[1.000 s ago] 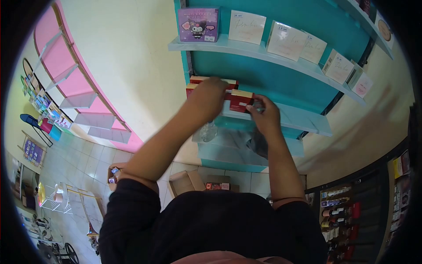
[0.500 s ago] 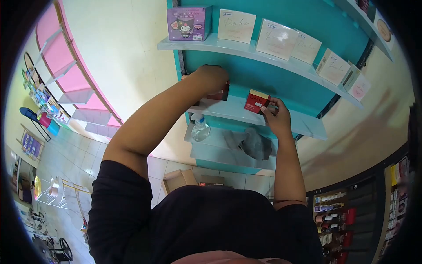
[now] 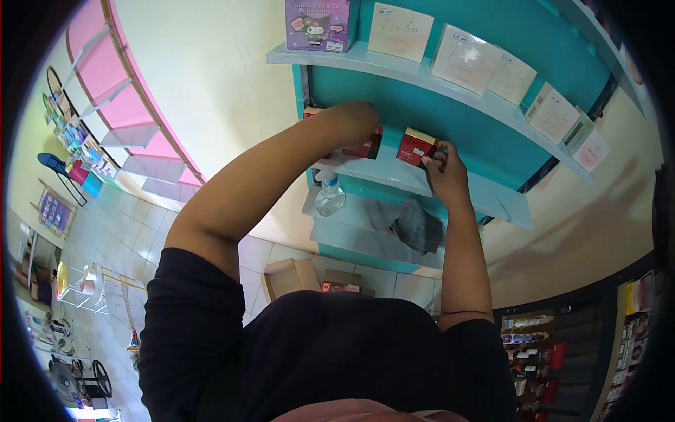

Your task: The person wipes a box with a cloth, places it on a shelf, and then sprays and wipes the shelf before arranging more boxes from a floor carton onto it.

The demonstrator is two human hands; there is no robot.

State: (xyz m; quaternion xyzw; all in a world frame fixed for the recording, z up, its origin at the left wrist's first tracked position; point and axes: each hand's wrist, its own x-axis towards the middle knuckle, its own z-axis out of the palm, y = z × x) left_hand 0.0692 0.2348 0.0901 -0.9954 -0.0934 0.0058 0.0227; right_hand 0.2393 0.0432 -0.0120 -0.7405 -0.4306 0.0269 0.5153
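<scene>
My right hand (image 3: 446,167) grips the right edge of a small red box (image 3: 415,148) with a gold top, between thumb and fingers, at the middle shelf. My left arm reaches across to the same shelf, and my left hand (image 3: 357,121) bends over beside a second dark red box (image 3: 368,146). Its fingers are hidden behind the wrist, so I cannot see whether they touch that box. Part of another red box (image 3: 311,112) shows at the shelf's left end, behind my forearm.
Above, a shelf (image 3: 358,59) bears a purple cushion box (image 3: 318,27) and several white boxes (image 3: 401,32). Below stand a clear spray bottle (image 3: 329,200) and a crumpled grey cloth (image 3: 418,226). An open cardboard box (image 3: 290,280) lies on the tiled floor.
The view has shifted, so the shelves sit further right and higher in it. My right hand still holds the red box; my left hand stays bent over the shelf's left part.
</scene>
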